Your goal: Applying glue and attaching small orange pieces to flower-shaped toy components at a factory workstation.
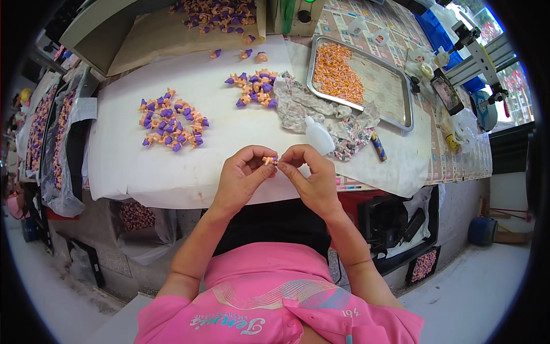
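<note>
Just over the table's near edge, my left hand (pixel 243 176) pinches a small peach and purple plastic figure (pixel 269 161) between thumb and fingers. Close beside it, my right hand (pixel 312 180) has thumb and forefinger pressed together at the figure's purple end. Whatever lies between those right fingertips is too small to make out. Beyond my hands, a loose cluster of similar figures (pixel 170 123) lies at the left on the white sheet (pixel 212 166). A smaller group of them (pixel 255 89) lies farther off. A white squeeze bottle (pixel 319 136) is tipped over near my right hand.
A metal tray (pixel 405 112) of small orange and white pieces (pixel 337 71) stands at the back right. Before it lie a crumpled patterned cloth (pixel 303 100) and a dark blue tube (pixel 378 146). More figures (pixel 220 14) fill a paper-lined box at the back. A phone (pixel 447 92) sits on a stand.
</note>
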`<action>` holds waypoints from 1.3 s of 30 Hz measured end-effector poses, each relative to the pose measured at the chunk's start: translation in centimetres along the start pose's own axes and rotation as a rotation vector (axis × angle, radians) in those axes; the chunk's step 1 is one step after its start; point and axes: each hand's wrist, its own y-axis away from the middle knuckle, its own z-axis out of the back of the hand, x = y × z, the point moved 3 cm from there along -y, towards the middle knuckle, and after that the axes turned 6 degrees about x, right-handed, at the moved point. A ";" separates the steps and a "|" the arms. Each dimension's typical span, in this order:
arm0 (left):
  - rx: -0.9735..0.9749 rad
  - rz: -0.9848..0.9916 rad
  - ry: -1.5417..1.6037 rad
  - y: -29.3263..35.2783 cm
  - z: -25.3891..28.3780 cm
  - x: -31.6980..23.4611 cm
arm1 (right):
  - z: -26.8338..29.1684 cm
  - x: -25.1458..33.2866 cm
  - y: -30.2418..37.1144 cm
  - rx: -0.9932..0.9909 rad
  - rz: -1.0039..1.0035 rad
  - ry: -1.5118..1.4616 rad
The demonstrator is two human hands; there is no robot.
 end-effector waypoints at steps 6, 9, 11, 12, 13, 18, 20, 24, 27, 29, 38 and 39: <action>0.022 -0.025 -0.020 -0.1 0.4 0.5 | -0.2 -0.4 -0.1 -0.001 0.000 0.041; 0.045 -0.041 -0.031 -0.3 0.6 0.8 | -0.1 -0.5 -0.3 0.007 -0.007 0.057; 0.057 -0.048 -0.046 -0.3 0.6 0.9 | 0.0 -0.5 -0.3 0.012 -0.009 0.063; 0.058 -0.062 -0.033 -0.4 0.5 0.8 | 0.1 -0.6 -0.3 0.027 -0.043 0.053; 0.060 -0.076 -0.020 -0.4 0.4 0.8 | 0.1 -0.7 -0.3 0.042 -0.078 0.043; 0.057 -0.128 -0.041 -0.4 0.0 1.0 | 0.2 -0.9 0.0 0.007 -0.060 0.079; 0.045 -0.117 -0.049 -0.4 0.0 1.2 | 0.0 -0.9 0.0 -0.003 -0.053 0.102; 0.018 -0.149 -0.070 -0.4 0.1 1.4 | -0.3 -1.0 0.2 -0.034 -0.037 0.089; 0.018 -0.151 -0.060 -0.4 0.2 1.4 | -0.5 -1.0 0.4 -0.048 -0.044 0.090; 0.022 -0.151 -0.053 -0.4 0.3 1.5 | -0.6 -1.0 0.4 -0.053 -0.030 0.101; 0.014 -0.171 -0.054 -0.3 0.7 1.7 | -0.9 -1.4 0.6 -0.019 -0.054 0.115; 0.013 -0.153 -0.044 -0.3 0.7 1.7 | -0.9 -1.5 0.6 -0.020 -0.062 0.089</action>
